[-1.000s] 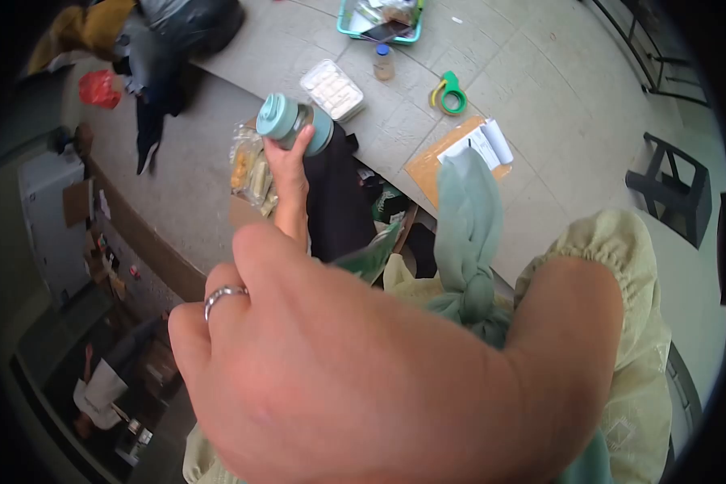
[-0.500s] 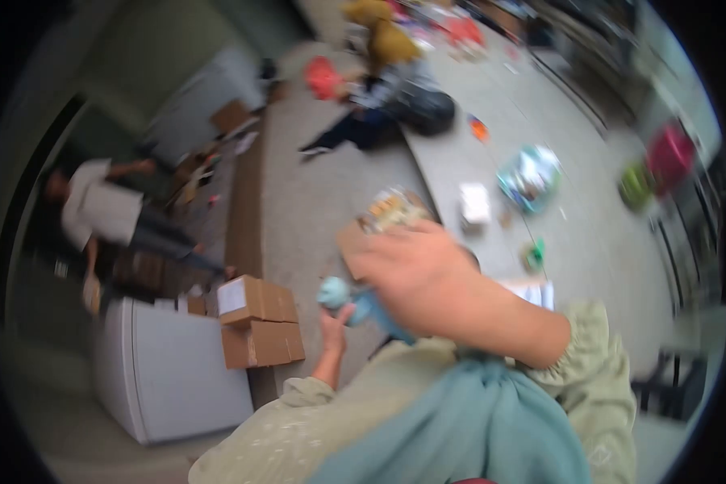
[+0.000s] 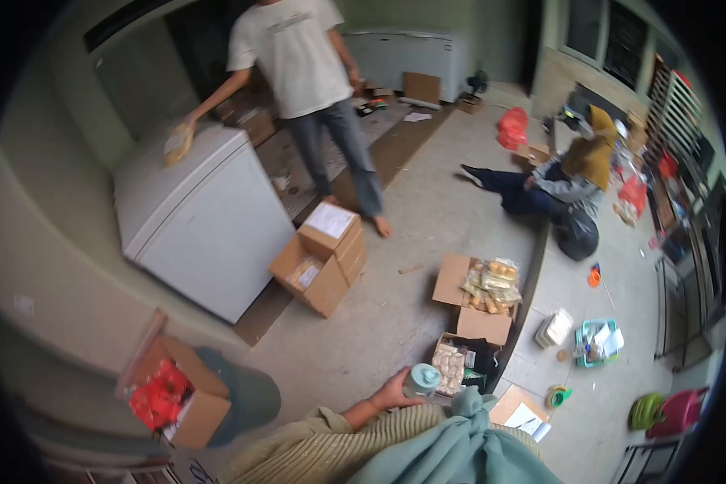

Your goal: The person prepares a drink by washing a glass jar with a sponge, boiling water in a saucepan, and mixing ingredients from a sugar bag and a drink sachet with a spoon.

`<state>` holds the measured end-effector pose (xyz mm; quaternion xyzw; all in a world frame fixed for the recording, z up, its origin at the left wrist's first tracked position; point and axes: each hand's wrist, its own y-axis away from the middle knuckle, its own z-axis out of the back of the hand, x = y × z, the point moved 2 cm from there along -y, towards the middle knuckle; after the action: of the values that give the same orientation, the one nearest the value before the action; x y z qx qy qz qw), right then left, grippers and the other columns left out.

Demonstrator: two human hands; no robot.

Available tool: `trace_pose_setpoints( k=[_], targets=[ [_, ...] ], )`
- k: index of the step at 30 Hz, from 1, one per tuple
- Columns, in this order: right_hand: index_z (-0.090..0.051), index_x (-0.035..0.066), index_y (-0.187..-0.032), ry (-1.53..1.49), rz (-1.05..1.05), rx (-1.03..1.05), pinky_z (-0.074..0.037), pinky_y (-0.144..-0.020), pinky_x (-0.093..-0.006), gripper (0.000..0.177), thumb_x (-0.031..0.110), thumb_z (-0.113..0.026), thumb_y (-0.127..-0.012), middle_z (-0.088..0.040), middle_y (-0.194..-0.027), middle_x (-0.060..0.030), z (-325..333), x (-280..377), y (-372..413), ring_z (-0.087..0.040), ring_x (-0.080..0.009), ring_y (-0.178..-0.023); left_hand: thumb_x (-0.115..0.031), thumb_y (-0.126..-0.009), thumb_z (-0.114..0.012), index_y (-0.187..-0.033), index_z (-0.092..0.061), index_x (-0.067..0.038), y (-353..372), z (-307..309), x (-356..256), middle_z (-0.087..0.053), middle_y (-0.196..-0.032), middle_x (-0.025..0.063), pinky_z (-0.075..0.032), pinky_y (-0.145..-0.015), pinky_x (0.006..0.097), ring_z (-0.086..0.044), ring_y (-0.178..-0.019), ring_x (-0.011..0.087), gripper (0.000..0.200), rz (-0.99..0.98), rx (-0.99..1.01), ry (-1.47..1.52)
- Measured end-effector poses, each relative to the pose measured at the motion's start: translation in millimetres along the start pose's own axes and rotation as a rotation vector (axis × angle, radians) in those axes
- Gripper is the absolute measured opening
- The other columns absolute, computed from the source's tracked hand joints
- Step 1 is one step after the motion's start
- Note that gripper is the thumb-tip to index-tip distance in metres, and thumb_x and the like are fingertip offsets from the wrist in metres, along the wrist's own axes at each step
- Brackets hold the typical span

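Observation:
My left hand (image 3: 391, 390) is wrapped around a drinking bottle with a pale teal lid (image 3: 424, 376), held upright close to my body at the bottom middle. Its lower part is partly hidden by my fingers and sleeve. Just beyond the bottle, on the floor, stands an open box of pale packed goods (image 3: 450, 365) beside dark cloth. My right hand is out of view.
Cartons (image 3: 331, 250) stand by a white chest freezer (image 3: 210, 218), where a person (image 3: 290, 56) holds a packet. Another person (image 3: 573, 177) sits on the raised floor. Ahead is a box of packaged food (image 3: 492, 286); red plastic fills a box (image 3: 165, 395) at left.
My right hand, earlier stretched across the front near the bottle, has left the view. The view has turned and levelled. My left hand keeps the bottle. The standing person's packet now rests on the freezer.

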<state>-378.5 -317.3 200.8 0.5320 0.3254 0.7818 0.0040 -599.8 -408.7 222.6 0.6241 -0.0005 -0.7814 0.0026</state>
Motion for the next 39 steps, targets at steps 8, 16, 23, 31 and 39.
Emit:
trace_pose_setpoints(
  k=[8,16,23,31,39],
  targets=[
    [-0.063,0.000,-0.086,0.650,0.146,0.316,-0.045,-0.064,-0.0319,0.033,0.033,-0.060,-0.082,-0.062,-0.072,-0.0074,-15,72,9,-0.056,-0.0148,-0.066,-0.029,-0.058,-0.083,-0.119,-0.042,-0.002,197,176,-6,-0.050,-0.112,0.0121,-0.041,-0.090,0.0357,-0.051,-0.105,0.0223,0.078,0.006,-0.758,-0.192],
    [-0.063,-0.004,-0.090,1.604,0.661,0.743,-0.046,-0.079,-0.0450,0.050,0.043,-0.046,-0.084,-0.061,-0.092,-0.0277,-114,2,-73,-0.060,-0.0397,-0.088,-0.008,-0.063,-0.076,-0.117,-0.044,-0.002,383,50,-42,-0.059,-0.100,0.0096,-0.047,-0.082,0.0359,-0.059,-0.092,0.0209,0.064,-0.130,-1.420,0.172],
    [-0.063,0.002,-0.092,1.723,0.944,1.425,-0.047,-0.075,-0.0448,0.029,0.025,-0.052,-0.078,-0.063,-0.091,-0.0202,-156,-130,6,-0.061,-0.0349,-0.086,-0.029,-0.062,-0.082,-0.119,-0.045,-0.002,460,-112,-111,-0.055,-0.110,0.0110,-0.042,-0.089,0.0345,-0.053,-0.102,0.0196,0.073,0.500,-1.719,0.178],
    [-0.062,0.000,-0.084,1.880,1.387,1.515,-0.047,-0.073,-0.0457,0.023,0.019,-0.052,-0.078,-0.062,-0.089,-0.0218,-511,-21,150,-0.060,-0.0364,-0.085,-0.025,-0.065,-0.080,-0.116,-0.046,-0.002,581,-154,-87,-0.057,-0.102,0.0114,-0.043,-0.085,0.0328,-0.056,-0.098,0.0218,0.066,0.511,-2.227,0.196],
    [-0.059,0.003,-0.105,1.091,1.352,1.994,-0.041,-0.091,-0.0394,0.029,0.009,-0.052,-0.078,-0.056,-0.109,-0.0197,-682,-25,432,-0.051,-0.0351,-0.104,-0.005,-0.058,-0.079,-0.116,-0.045,-0.002,742,-106,-71,-0.055,-0.107,0.0073,-0.039,-0.090,0.0312,-0.052,-0.101,0.0172,0.067,0.393,-2.502,0.198]
  ],
)
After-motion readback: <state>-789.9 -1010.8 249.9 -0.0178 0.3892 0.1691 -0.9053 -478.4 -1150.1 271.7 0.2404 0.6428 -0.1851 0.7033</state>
